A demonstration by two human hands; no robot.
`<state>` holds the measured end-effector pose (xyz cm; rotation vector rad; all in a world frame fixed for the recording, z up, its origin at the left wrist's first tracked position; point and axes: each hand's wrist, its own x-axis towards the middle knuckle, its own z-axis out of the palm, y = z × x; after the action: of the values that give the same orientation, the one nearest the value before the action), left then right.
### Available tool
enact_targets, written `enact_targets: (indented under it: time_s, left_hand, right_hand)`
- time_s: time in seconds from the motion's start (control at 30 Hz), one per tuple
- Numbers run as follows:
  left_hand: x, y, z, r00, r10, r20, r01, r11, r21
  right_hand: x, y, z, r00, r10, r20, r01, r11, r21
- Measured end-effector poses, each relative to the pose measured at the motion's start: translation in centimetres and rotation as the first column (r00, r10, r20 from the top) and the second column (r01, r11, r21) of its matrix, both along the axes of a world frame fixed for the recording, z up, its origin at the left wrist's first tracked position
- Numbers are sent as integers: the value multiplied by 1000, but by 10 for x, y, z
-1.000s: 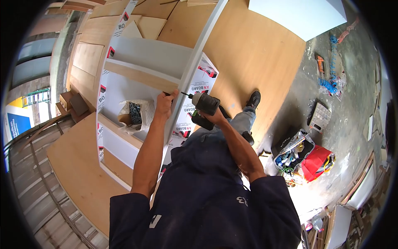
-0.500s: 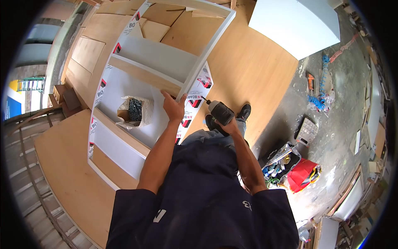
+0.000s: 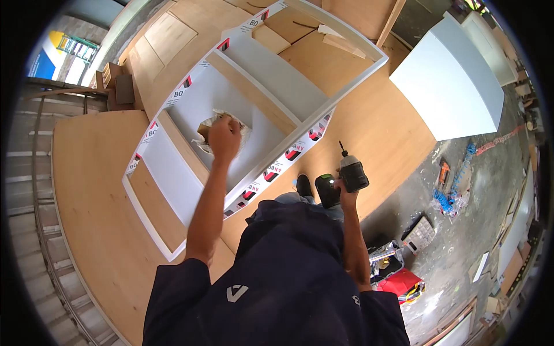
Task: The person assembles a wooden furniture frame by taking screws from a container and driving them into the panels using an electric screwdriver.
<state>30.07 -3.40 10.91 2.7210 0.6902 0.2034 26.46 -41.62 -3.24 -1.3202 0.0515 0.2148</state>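
Note:
My right hand (image 3: 346, 190) grips a cordless drill (image 3: 353, 173) by its handle, its bit pointing away from my body. My left hand (image 3: 225, 137) is over an opened bag (image 3: 203, 128) with crumpled pale sides, hiding most of what lies in it. The fingers of that hand are curled in, and what they hold, if anything, cannot be made out. The bag rests inside a white cabinet frame (image 3: 340, 99) with crosswise dividers, which lies on a wooden surface. Printed protective film (image 3: 293, 151) covers the frame's near outer side.
A large white panel piece (image 3: 447, 81) stands at the upper right. On the concrete floor lie an orange tool (image 3: 443, 172), a coiled blue hose (image 3: 443, 200) and a red bag (image 3: 399, 282). Beneath the frame spreads a plywood sheet (image 3: 98, 190). My shoe (image 3: 303, 185) is near the frame's edge.
My left hand has left the frame's edge and moved over the bag. The drill has swung away from the frame, its bit now pointing forward. The camera view has turned.

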Motion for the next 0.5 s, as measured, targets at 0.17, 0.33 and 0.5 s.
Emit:
enact_targets:
  time_s: [0.17,0.33,0.5]
  left_hand:
    - [12,50,-28,928,-292,-233,285,956,-65]
    - [23,44,-52,928,-247,-280,277,958,71]
    - [16,59,-75,952,-248,-180,271,956,116]
  right_hand:
    - [7,17,6,994,-17,-104,29,992,122]
    - [7,27,8,987,0,-160,22,990,137]
    - [0,25,6,993,-22,-120,31,997,73]
